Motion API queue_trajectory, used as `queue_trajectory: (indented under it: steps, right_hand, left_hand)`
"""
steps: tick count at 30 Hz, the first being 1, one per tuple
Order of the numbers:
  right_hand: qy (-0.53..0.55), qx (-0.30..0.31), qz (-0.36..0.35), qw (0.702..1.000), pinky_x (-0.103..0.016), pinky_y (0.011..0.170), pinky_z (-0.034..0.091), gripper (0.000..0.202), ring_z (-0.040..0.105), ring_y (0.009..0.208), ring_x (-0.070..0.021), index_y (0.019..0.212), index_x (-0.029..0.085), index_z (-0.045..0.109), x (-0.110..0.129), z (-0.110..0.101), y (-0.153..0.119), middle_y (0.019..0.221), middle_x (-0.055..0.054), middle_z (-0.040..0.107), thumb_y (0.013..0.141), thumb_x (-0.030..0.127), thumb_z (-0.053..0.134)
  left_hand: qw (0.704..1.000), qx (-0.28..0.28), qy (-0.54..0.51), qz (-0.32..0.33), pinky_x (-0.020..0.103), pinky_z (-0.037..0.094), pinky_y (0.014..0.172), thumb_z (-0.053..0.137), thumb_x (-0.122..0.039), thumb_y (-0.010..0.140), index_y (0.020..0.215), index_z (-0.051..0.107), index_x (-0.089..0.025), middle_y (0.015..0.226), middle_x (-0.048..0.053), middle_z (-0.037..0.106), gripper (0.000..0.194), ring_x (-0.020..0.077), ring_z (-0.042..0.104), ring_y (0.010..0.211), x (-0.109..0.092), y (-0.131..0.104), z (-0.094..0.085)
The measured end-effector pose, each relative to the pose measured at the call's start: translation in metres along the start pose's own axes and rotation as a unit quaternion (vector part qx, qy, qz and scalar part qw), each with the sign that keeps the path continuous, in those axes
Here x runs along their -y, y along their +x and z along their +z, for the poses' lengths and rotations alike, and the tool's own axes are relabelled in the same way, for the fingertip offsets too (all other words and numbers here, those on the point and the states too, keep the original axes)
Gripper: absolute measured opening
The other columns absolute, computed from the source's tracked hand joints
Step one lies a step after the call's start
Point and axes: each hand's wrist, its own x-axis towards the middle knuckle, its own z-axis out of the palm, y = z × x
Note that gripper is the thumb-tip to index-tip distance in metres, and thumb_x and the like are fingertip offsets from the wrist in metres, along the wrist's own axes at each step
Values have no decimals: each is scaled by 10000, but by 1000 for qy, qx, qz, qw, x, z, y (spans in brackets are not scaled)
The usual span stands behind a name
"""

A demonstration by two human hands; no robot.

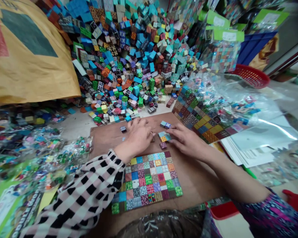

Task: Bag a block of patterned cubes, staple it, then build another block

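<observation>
My left hand (137, 137) rests palm down on a brown board (198, 175), its fingers slightly apart and bent. A small dark cube peeks out by its thumb; whatever lies beneath the palm is hidden. My right hand (186, 140) has its thumb and index finger at the right side of a small block of patterned cubes (164, 136), touching it. A purple-speckled cube (163, 145) sits just below that block, and a blue pair of cubes (165, 124) above. Nearer me lies a flat rectangle of many patterned cubes (149, 180). One dark cube (123, 129) stands left of my left hand.
A large heap of loose cubes (139, 66) rises behind the board. Bagged cubes (206, 115) lean at the right, near a red basket (253, 76) and white sheets (243, 155). Small plastic packets (52, 148) cover the left, below a yellow sack (34, 56).
</observation>
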Motion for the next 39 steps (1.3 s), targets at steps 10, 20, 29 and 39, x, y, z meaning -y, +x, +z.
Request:
queue_trajectory:
  steps: [10,20,29,39]
  right_hand:
    - [-132,63,23,989,-362,764,450,291,586,876,-227,918,175,659,18,7,3,936,-89,639,935,436,531]
    - [-171,58,59,982,-327,756,423,203,608,876,-213,865,175,664,22,1,-2,913,-79,676,892,315,518]
    - [-159,155,145,964,-336,681,441,256,642,870,-242,962,203,643,24,-29,-12,969,-92,669,921,409,498]
    - [-175,117,106,972,-385,693,503,323,647,885,-273,1172,182,610,17,4,25,1191,-162,603,917,367,539]
  left_hand:
    - [989,28,26,144,567,313,948,495,-336,955,1161,698,-365,1185,94,577,291,375,410,1220,-8,-8,13]
    - [982,50,59,170,555,325,928,488,-238,939,1293,609,-373,1211,100,585,398,384,434,1216,-11,-11,12]
    - [997,50,35,47,544,347,989,512,-269,930,1364,547,-274,1335,117,534,435,354,417,1255,8,-19,-16]
    - [994,102,28,7,520,390,996,590,-381,885,1271,604,-199,1266,126,579,427,338,505,1174,21,-28,-10]
